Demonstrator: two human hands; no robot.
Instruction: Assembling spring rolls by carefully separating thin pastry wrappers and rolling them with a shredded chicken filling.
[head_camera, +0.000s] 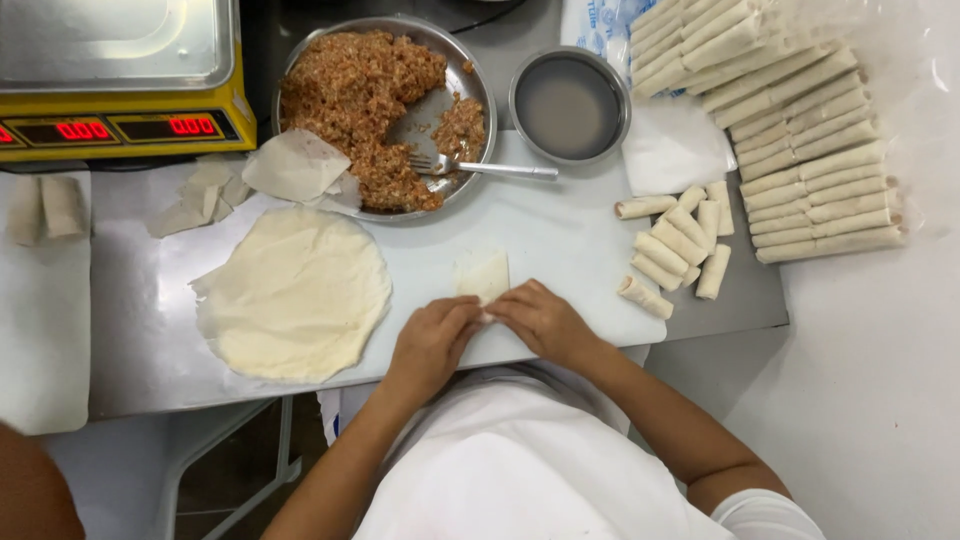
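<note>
1. Steel table (130, 330) seen from above, with a white board (560, 240) laid across it.
2. On the board's near edge lies a small wrapper piece (483, 274); the left hand (432, 340) and right hand (545, 320) meet at its lower edge, fingertips pinching it.
3. Left of the hands sits a round stack of wrappers (295, 295).
4. Beyond are a tray of minced filling (360, 100) with a fork (480, 167), and a small bowl (570, 105).
5. To the right lie finished rolls (680, 245).

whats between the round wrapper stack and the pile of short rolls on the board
In the head view, the small wrapper piece being rolled lies between the wrapper stack and the short rolls, with the left hand and right hand on its near edge.
</note>
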